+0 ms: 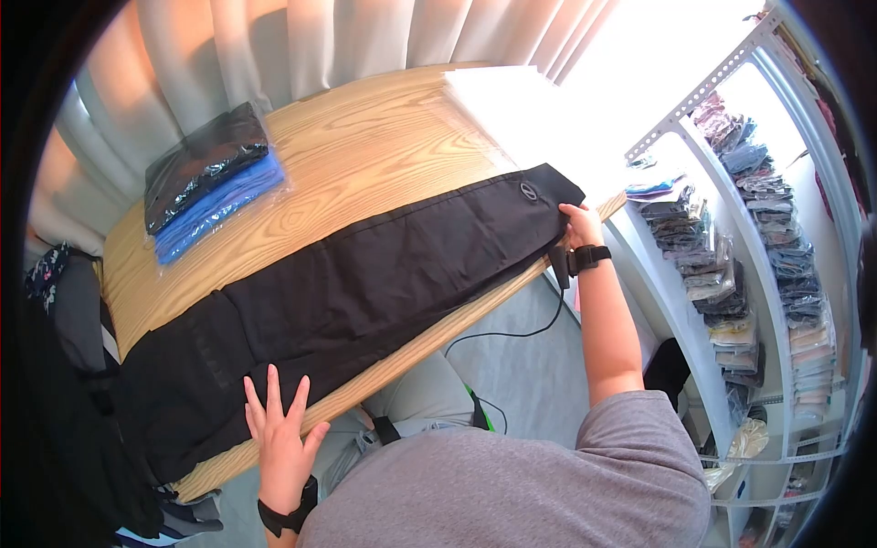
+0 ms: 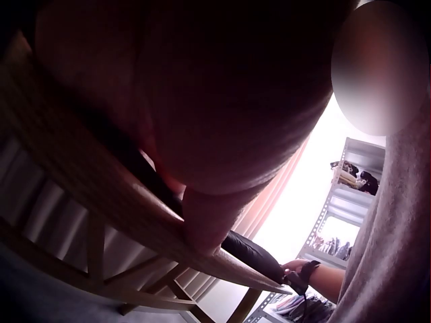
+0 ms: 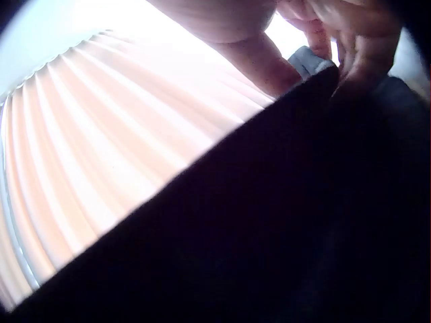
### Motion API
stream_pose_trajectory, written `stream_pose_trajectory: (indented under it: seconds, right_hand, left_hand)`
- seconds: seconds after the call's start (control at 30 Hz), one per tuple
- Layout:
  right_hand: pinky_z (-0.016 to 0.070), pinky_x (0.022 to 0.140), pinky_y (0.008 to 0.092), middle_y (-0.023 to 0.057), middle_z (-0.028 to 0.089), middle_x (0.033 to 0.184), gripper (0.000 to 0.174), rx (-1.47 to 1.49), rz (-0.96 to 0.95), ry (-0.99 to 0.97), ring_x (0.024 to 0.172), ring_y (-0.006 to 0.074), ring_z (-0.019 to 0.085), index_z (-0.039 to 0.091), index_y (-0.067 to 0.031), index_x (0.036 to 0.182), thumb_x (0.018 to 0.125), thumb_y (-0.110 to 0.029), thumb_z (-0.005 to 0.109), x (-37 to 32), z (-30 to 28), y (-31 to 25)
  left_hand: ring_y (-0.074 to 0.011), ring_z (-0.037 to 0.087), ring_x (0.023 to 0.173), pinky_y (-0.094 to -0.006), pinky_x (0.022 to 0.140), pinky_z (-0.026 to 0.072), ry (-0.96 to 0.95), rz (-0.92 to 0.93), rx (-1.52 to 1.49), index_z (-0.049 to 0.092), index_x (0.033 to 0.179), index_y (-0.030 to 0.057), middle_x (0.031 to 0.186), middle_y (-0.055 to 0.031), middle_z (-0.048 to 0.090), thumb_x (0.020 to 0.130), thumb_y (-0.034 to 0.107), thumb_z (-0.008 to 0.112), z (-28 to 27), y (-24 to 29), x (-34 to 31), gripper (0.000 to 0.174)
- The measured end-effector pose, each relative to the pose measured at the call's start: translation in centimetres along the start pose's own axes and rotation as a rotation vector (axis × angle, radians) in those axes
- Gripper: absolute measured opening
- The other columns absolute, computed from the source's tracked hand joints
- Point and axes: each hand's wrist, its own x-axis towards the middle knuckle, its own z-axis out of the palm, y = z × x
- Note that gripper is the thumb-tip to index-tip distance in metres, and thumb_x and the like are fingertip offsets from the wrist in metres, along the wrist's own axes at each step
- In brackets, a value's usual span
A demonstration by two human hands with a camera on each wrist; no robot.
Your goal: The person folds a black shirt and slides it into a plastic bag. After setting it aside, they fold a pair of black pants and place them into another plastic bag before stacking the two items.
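A long black garment [image 1: 384, 265], which looks like trousers folded lengthwise, stretches across the wooden table [image 1: 365, 119]. Near its narrow right end is a round emblem, and faint lettering marks the wide left part. My right hand [image 1: 581, 226] pinches the near corner of the narrow end. In the right wrist view, thumb and fingers [image 3: 269, 70] close on the dark cloth's edge, where a bit of grey shows. My left hand [image 1: 279, 429] lies with fingers spread on the garment's near edge. It looms dark in the left wrist view, thumb [image 2: 205, 225] at the table edge.
Two bagged garments, one black [image 1: 206, 164] and one blue [image 1: 219, 205], are stacked at the back left. Clear plastic sheets [image 1: 484, 110] lie at the far right. Metal shelves [image 1: 722, 338] with bagged clothes stand right. A dark cloth heap [image 1: 73, 438] adjoins the table's left end.
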Motion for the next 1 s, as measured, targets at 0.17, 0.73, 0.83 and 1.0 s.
stream_pose_trajectory:
  seconds: [0.17, 0.73, 0.83, 1.0]
  right_hand:
    - [0.0437, 0.056, 0.028, 0.0046, 0.058, 0.083, 0.033, -0.252, -0.081, 0.17, 0.065, 0.0132, 0.053, 0.055, -0.0004, 0.096, 0.07, -0.009, 0.073, -0.9, -0.8, 0.4]
    - [0.021, 0.11, 0.0478, 0.0048, 0.061, 0.118, 0.023, -1.017, -0.68, -0.624, 0.127, 0.0234, 0.045, 0.064, -0.0119, 0.113, 0.092, -0.017, 0.056, -12.6, 2.6, -2.2]
    - [0.022, 0.11, 0.0504, 0.005, 0.06, 0.123, 0.023, -1.064, -0.677, -0.638, 0.125, 0.0261, 0.048, 0.067, -0.0134, 0.109, 0.092, -0.024, 0.056, -11.4, 1.6, -1.1]
    - [0.045, 0.088, 0.033, 0.0109, 0.064, 0.111, 0.023, -0.724, -0.584, -0.265, 0.106, 0.0252, 0.057, 0.065, -0.0042, 0.105, 0.087, -0.018, 0.06, -10.0, 0.6, -0.5]
  left_hand:
    - [-0.0421, 0.004, 0.141, -0.0582, 0.109, 0.0131, -0.002, -0.001, 0.006, 0.046, 0.137, 0.0163, 0.154, -0.0132, 0.015, 0.081, 0.036, 0.064, 0.2, -0.2, 0.0, 0.062]
    - [-0.0425, 0.005, 0.141, -0.0569, 0.11, 0.0118, -0.003, 0.011, 0.018, 0.046, 0.137, 0.0157, 0.154, -0.0133, 0.016, 0.082, 0.039, 0.062, 0.2, -0.2, 0.0, 0.061]
    - [-0.0422, 0.005, 0.141, -0.0561, 0.111, 0.0114, -0.008, -0.003, 0.023, 0.046, 0.137, 0.0152, 0.154, -0.0133, 0.016, 0.083, 0.039, 0.062, 0.2, -0.1, 0.0, 0.061]
    - [-0.0421, 0.005, 0.141, -0.0566, 0.11, 0.0114, -0.023, -0.019, 0.019, 0.046, 0.137, 0.0153, 0.154, -0.0134, 0.016, 0.083, 0.041, 0.061, 0.2, -0.1, 0.0, 0.062]
